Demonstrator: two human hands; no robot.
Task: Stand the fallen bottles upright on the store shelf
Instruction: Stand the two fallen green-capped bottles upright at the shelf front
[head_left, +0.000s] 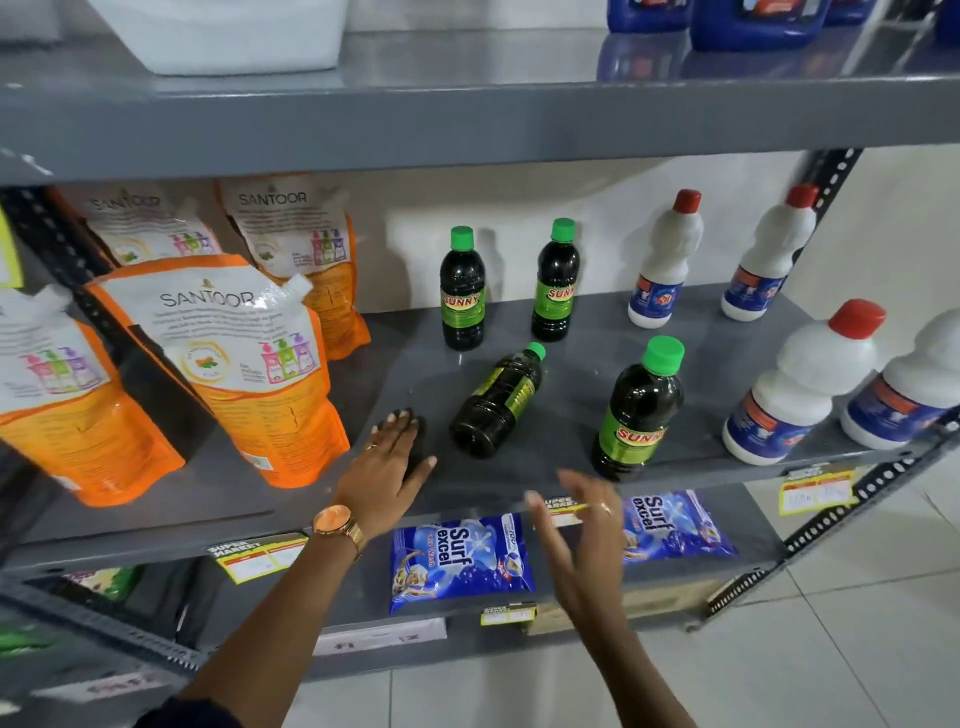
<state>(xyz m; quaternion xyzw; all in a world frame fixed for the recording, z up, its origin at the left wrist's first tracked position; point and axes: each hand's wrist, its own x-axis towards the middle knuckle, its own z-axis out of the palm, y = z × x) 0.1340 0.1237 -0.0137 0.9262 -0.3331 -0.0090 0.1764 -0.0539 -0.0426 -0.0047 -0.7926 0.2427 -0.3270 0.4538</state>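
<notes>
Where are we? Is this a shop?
Most likely a supermarket aisle. Grey metal shelves hold rows of the same goods, like dark green-capped Sunny bottles and orange Santoor refill pouches, and yellow price tags on the shelf edges read "Super Market".

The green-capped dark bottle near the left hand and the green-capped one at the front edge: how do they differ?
The bottle near the left hand lies on its side, cap pointing toward the back; the front-edge bottle stands upright. The fallen one shows its label only partly; the standing one shows "SUNNY" facing out. Both have dark contents, green caps and green labels, and neither is touched by a hand.
</notes>
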